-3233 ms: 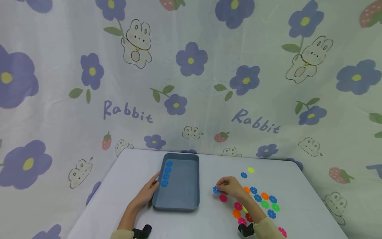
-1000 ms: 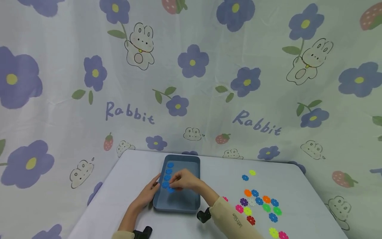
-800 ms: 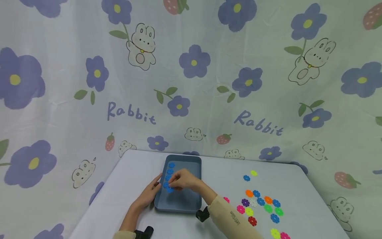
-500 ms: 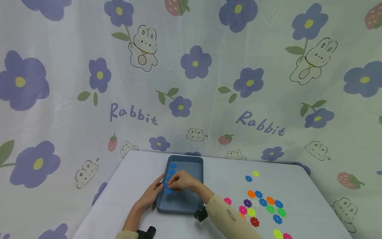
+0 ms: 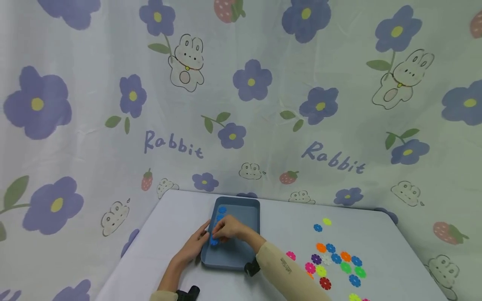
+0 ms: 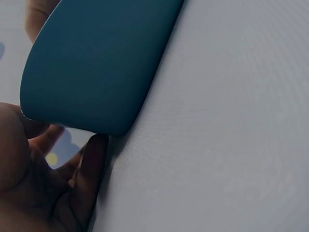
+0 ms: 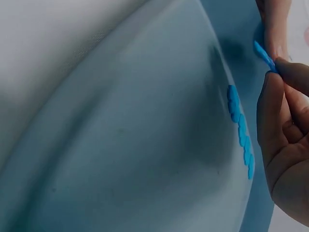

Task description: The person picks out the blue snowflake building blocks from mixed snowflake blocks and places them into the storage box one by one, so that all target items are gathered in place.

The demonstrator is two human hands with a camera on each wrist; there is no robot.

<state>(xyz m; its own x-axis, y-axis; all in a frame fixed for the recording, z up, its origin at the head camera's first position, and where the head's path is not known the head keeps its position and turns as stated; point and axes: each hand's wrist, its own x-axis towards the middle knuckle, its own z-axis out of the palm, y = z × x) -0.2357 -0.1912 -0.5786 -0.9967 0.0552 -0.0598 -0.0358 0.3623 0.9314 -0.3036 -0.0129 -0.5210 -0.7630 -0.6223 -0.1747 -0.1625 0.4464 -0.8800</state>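
My right hand (image 5: 230, 228) is over the left part of the grey-blue tray (image 5: 246, 264), pinching a blue flower-shaped disc (image 7: 263, 54) between thumb and finger. Along the tray's left wall runs a row of several blue flower discs (image 7: 242, 131), overlapping one another in the right wrist view. In the head view, my right fingers hide part of that row, and only its far discs (image 5: 222, 210) show plainly. My left hand (image 5: 193, 246) lies against the outside of the tray's left wall, fingers extended; the left wrist view has its thumb (image 6: 91, 169) at the wall's lower edge.
Loose flower discs in mixed colours lie on the white table to the right, among them blue (image 5: 355, 280), green (image 5: 345, 267), dark red (image 5: 325, 283) and orange (image 5: 321, 248). A printed curtain (image 5: 260, 121) hangs behind the table's far edge.
My right hand has carried a blue disc from the table on the right into the tray's left side. Recently it has barely moved. My left hand stays at the tray; the head view has shifted slightly.
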